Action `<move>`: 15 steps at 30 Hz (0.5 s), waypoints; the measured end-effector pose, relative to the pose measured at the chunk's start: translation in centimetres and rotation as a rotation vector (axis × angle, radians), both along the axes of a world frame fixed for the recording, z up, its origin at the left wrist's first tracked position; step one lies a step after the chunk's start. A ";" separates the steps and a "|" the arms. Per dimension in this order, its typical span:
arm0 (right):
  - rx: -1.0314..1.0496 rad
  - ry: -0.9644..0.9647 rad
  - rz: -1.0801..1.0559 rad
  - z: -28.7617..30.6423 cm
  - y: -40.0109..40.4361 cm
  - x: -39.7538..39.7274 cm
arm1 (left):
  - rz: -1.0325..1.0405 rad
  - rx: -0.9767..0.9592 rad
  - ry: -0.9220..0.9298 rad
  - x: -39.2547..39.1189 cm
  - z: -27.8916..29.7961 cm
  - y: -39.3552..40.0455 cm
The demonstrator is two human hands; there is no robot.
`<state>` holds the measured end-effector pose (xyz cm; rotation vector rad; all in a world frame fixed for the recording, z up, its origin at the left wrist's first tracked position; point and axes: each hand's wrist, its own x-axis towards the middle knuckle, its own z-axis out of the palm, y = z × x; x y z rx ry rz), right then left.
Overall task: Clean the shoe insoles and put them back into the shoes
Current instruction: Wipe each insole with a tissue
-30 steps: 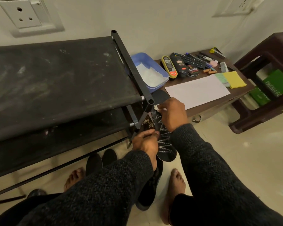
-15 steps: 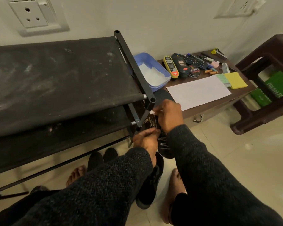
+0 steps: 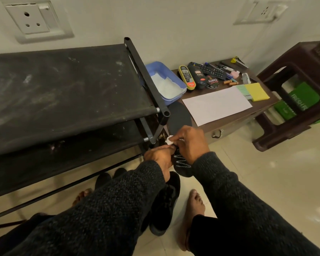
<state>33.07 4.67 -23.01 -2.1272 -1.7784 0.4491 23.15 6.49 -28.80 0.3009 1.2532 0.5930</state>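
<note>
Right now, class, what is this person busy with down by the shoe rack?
A person is cleaning a black insole. The left hand grips it while the right hand presses a small white wipe against it. A second insole rests on the low table's edge, and a black shoe waits on the floor below.

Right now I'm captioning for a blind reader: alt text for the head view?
Left hand holds a black insole while the right hand presses a white wipe on it, beside a black shoe rack; a black shoe sits on the floor below.
</note>
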 end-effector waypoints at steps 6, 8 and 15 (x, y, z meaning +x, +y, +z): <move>0.007 -0.022 -0.218 -0.9 5.4 1.4 | 0.024 -0.011 -0.009 -0.3 0.3 0.1; -0.039 -0.010 -0.276 -0.7 7.5 2.3 | 0.026 -0.021 -0.010 -0.5 0.8 0.3; 0.030 -0.043 -0.159 -0.9 1.0 0.2 | 0.016 -0.054 0.005 -0.7 1.9 0.4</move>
